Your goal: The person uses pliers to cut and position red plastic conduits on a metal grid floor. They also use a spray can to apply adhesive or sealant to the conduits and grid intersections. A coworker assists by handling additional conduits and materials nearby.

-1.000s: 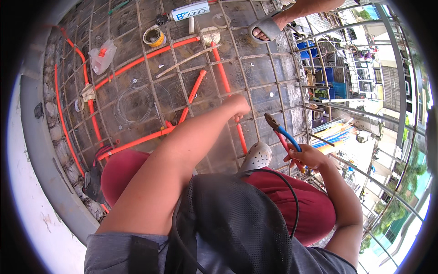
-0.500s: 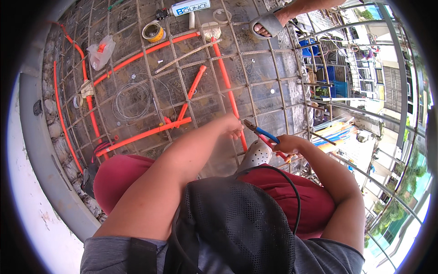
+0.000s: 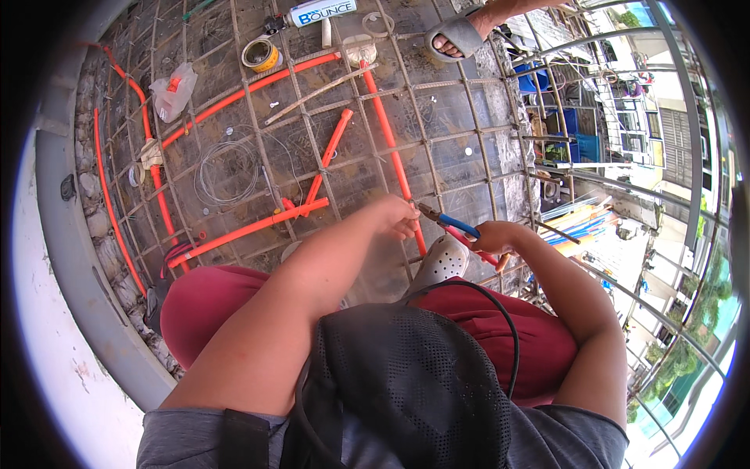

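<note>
My right hand [image 3: 496,241] is wrapped round a pair of pliers [image 3: 458,225] with one blue and one red handle. The metal jaws point left, right beside the fingertips of my left hand [image 3: 398,216]. That left hand is closed in a pinch over an orange conduit pipe [image 3: 384,123], where it crosses the steel rebar grid [image 3: 426,143]. Whatever the left fingers hold is too small to make out. Just below the pliers is my foot in a white perforated clog [image 3: 444,262].
Loose orange pipe pieces [image 3: 248,232] and a coil of thin wire [image 3: 226,173] lie left of my hands. A yellow tape roll [image 3: 261,55], a plastic bag [image 3: 173,92] and a white bottle [image 3: 322,12] are farther off. Another person's sandalled foot [image 3: 455,37] stands at the far right.
The pliers' handles look farther apart, with the right hand's lower fingers shifted slightly. My left hand stays almost in place. The other person's foot has barely moved.
</note>
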The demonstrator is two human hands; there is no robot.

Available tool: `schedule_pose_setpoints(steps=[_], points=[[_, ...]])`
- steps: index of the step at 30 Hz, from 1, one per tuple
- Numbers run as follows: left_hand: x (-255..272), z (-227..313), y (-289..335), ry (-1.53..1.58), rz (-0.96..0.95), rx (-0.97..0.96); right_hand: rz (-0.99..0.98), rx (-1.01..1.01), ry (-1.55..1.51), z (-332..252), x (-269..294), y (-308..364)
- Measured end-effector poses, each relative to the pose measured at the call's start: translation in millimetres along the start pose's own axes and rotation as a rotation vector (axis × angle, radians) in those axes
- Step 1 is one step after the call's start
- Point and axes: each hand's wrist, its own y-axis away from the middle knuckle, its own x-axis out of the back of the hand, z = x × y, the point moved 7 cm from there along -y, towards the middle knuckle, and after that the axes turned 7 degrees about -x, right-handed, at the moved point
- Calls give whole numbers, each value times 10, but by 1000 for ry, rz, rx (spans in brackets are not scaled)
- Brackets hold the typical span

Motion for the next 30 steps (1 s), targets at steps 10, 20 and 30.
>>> schedule_pose_setpoints(steps=[10,20,30], points=[[-16,-73,-6,84,15,25,-24,49,-133,31,-194,-306],[-368,-419,-55,623,9,68,-264,69,-524,28,-554,-363],[-965,-165,-398,1060,245,-130,-469,18,-746,23,-815,-415]])
